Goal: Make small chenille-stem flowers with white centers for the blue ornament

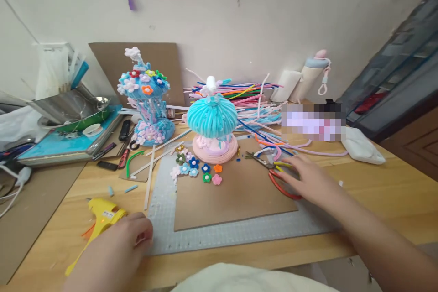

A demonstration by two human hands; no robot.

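Observation:
My left hand [132, 237] rests with curled fingers at the left edge of the grey cutting mat [239, 236], beside a yellow glue gun [106, 216]; nothing shows in its grip. On the right, my right hand [304, 178] has its fingers apart over the handles of scissors [278, 182], one red and one yellowish. Their blades point left toward a turquoise domed pipe-cleaner piece [212, 116] on a pink round base [215, 148]. Small fluffy flowers [206, 177] in several colours lie before it on a brown cardboard sheet [236, 200].
A finished-looking blue flowered piece [147, 96] stands at the back left. Behind the dome lie bundled pipe cleaners [236, 93]. At far left are a metal bowl [68, 105] and white cables [15, 182]; a tumbler [311, 77] and white case [362, 146] are right.

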